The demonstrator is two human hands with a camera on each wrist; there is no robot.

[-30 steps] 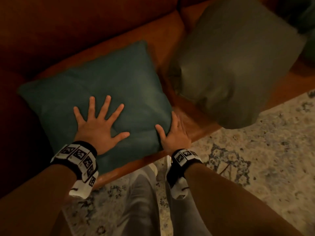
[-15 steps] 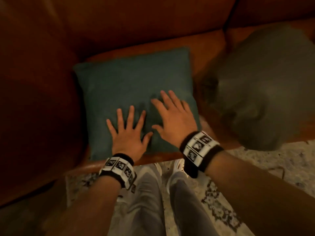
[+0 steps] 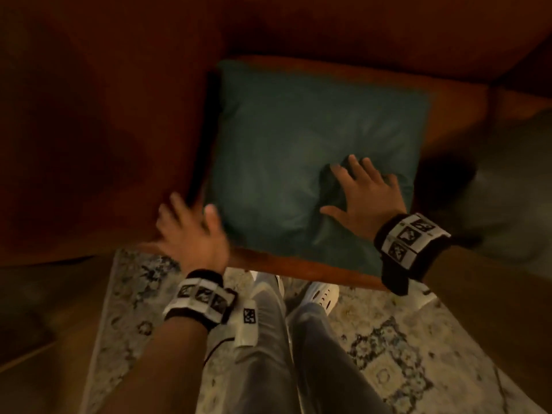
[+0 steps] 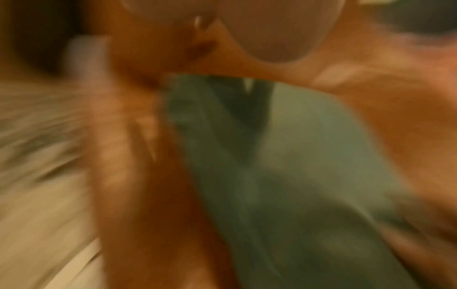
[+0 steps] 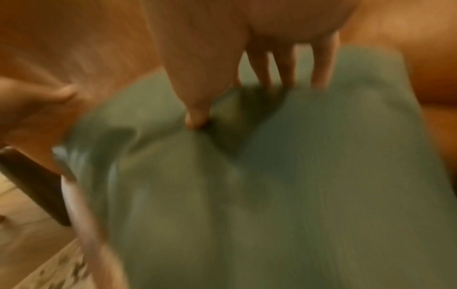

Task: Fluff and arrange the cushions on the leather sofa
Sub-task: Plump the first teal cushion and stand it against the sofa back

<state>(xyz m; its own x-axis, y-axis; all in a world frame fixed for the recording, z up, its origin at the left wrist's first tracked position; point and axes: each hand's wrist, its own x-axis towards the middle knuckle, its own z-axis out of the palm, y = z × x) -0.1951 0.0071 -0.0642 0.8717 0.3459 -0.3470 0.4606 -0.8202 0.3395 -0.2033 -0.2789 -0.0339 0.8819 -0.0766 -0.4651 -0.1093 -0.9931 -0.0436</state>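
— Two hands work on one cushion. How do they hold it?

— The right hand holds nothing closed. Its fingers are spread and straight, and they press into the teal cushion. Under the fingertips the cloth sinks into a dark fold.

— And the left hand?

— It is blurred. Its fingers look straight and apart, at the cushion's corner on the far side from the pressing hand. I cannot tell if it touches the cloth.

— Why press there?

— I think the press moves the filling outward, so the flat middle becomes fuller. The other hand perhaps is there to stop the cushion from sliding.

— What is the cushion like?

— Square, soft, with matte woven cloth that wrinkles easily. It lies flat on the seat of the leather sofa, not standing against the back. The leather is smooth, reddish brown, with a little shine.

— Anything beyond the pressing hand?

— Yes, past its wrist lies a grey-green cushion, only partly visible. Behind both wrists, on the floor, is a pale patterned rug.
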